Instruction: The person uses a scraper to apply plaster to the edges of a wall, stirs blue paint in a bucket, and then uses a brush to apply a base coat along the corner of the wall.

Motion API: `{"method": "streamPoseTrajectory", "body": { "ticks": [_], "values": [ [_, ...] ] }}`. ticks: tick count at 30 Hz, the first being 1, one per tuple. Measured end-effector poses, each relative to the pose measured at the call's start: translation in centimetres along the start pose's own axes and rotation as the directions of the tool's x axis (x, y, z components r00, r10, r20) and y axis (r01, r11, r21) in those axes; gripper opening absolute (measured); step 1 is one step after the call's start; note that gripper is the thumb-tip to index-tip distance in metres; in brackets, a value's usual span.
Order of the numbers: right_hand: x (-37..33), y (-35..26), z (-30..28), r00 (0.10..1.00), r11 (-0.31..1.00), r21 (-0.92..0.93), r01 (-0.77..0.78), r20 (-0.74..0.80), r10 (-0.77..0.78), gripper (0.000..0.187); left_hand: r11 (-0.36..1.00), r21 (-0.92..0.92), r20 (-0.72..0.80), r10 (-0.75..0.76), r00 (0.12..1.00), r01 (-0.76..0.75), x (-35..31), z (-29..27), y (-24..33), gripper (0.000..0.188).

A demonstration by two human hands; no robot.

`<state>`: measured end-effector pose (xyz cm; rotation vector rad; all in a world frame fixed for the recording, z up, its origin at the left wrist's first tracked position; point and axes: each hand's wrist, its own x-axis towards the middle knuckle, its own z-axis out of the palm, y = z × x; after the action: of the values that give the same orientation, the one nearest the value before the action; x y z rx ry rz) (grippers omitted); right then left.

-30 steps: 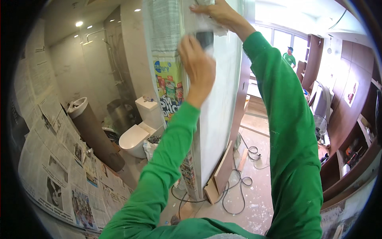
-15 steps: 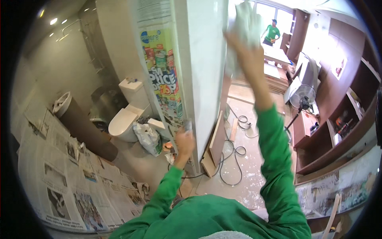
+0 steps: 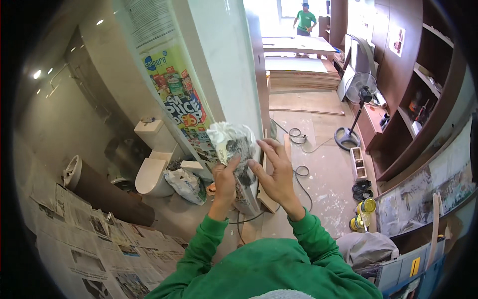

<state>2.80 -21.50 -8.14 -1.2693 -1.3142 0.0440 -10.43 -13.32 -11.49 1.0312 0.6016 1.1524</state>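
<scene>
In front of the wall corner, my left hand (image 3: pixel 224 187) is closed around the lower part of a crumpled white and dark-grey dusty sheet (image 3: pixel 241 153). Whether this is cloth, paper or plastic I cannot tell. White ruffled folds make up its top, and a grey-black patch faces me. My right hand (image 3: pixel 277 178) is just to its right, fingers spread and thumb close to the sheet's edge; light contact is possible. Behind them stands the pale wall end (image 3: pixel 234 74), with a colourful printed flyer (image 3: pixel 174 87) covering its left side.
To the left are a white toilet (image 3: pixel 152 177), a plastic bag (image 3: pixel 185 187) and a newspaper-covered surface (image 3: pixel 104 239). Cables (image 3: pixel 304 175) cross the paint-spotted floor. A fan (image 3: pixel 354 114), yellow-topped cans (image 3: pixel 366 205) and shelves (image 3: pixel 423 104) line the right. A person in green (image 3: pixel 305 21) stands far back.
My right hand has come down from high on the wall to beside my left. The white material it held is now in my left hand. The view has turned rightward.
</scene>
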Motion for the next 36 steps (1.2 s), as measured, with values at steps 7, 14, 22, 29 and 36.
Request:
{"method": "streamPoseTrajectory", "body": {
  "ticks": [7, 14, 22, 29, 36],
  "values": [
    [1.9, -1.7, 1.6, 0.967, 0.786, 0.568, -0.246, 0.094, 0.235, 0.065, 0.639, 0.379, 0.398, 0.541, 0.741, -0.67, 1.0, 3.0, 5.6, 0.036],
    [9.0, -6.7, 3.7, 0.968, 0.741, 0.67, 0.047, -0.215, 0.133, 0.029, -0.383, 0.611, 0.722, 0.628, 0.29, -0.692, 2.5, 5.2, 18.0, 0.057],
    [30.0, -16.2, 2.5, 0.895, 0.924, 0.302, 0.234, -0.438, -0.084, 0.045, -0.539, 0.704, 0.487, 0.84, -0.238, -0.462, 9.0, 9.1, 39.2, 0.061],
    [33.2, -13.3, 8.5, 0.778, 0.92, -0.124, 0.372, -0.499, -0.382, 0.047, -0.434, 0.835, 0.434, 0.897, -0.078, -0.34, 17.2, 12.1, 40.5, 0.07],
    [35.7, -14.5, 10.1, 0.559, 0.798, -0.138, 0.586, -0.645, -0.522, 0.034, -0.439, 0.803, 0.421, 0.897, -0.138, -0.404, 19.2, 10.1, 40.0, 0.072]
  ]
}}
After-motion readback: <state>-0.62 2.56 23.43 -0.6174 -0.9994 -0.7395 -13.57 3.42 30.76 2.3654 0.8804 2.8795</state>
